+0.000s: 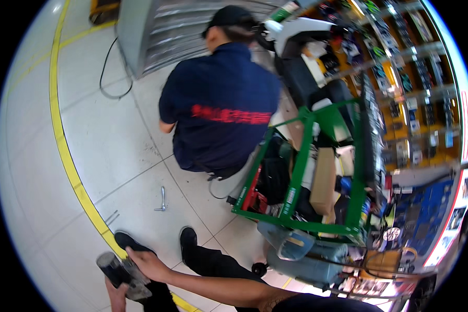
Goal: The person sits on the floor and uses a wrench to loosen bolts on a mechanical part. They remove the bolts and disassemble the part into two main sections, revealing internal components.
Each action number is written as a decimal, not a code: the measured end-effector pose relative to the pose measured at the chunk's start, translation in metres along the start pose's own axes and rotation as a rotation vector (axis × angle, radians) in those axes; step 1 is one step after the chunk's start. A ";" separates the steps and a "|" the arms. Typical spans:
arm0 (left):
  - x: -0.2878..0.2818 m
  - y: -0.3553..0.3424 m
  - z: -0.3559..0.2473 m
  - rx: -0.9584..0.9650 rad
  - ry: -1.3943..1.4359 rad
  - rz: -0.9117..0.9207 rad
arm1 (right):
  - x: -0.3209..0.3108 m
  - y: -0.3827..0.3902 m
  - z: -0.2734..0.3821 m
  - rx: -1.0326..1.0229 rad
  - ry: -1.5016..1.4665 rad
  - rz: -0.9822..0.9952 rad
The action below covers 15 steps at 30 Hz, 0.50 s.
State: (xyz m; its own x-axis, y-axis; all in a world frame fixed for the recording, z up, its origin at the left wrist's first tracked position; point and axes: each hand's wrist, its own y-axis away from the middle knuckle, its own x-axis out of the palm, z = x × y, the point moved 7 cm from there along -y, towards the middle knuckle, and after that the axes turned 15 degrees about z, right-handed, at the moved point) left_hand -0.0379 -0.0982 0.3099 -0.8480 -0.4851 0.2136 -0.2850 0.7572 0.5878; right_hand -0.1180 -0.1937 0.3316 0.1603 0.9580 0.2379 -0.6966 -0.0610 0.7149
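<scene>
At the lower left, both my hands are around a cylindrical metal part [111, 262] with a dark body, a grey end and a lighter grey section; its exact kind is unclear. My left hand [117, 294] grips it from below. My right hand [146, 265] reaches over from the right, its fingers closed at the lighter section and partly hidden. The part is tilted, above my shoe [130, 241] and the yellow floor line [78, 188]. Ahead on the tiles lies a shiny metal hand tool [163, 199], like a wrench or ratchet, touched by neither hand.
A person [223, 104] in a navy shirt and black cap squats ahead, back toward me. A green metal frame [296, 192] full of boxes and tools stands on the right, beside a scooter [301, 34]. A black cable [104, 78] loops over the floor. Stocked shelves [400, 88] line the right.
</scene>
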 end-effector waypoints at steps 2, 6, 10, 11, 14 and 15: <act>0.028 0.033 -0.059 -0.010 -0.042 0.023 | 0.030 0.054 0.034 -0.114 0.142 0.068; 0.092 0.099 -0.178 -0.011 -0.070 0.109 | 0.052 0.191 0.110 -0.017 0.129 0.251; 0.142 0.161 -0.272 0.010 -0.092 0.200 | 0.039 0.312 0.184 -0.143 0.116 0.276; 0.152 0.177 -0.288 0.022 -0.095 0.208 | 0.029 0.339 0.191 -0.164 0.110 0.265; 0.172 0.212 -0.322 0.055 -0.101 0.249 | -0.019 0.401 0.189 -0.200 0.083 0.094; 0.175 0.224 -0.332 0.070 -0.098 0.259 | -0.040 0.422 0.181 -0.200 0.074 0.002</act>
State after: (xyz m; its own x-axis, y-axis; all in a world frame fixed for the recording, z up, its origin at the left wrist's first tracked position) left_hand -0.1018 -0.1589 0.7375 -0.9347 -0.2292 0.2716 -0.0800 0.8803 0.4676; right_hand -0.2918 -0.3081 0.7432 0.1123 0.9763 0.1850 -0.8232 -0.0129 0.5676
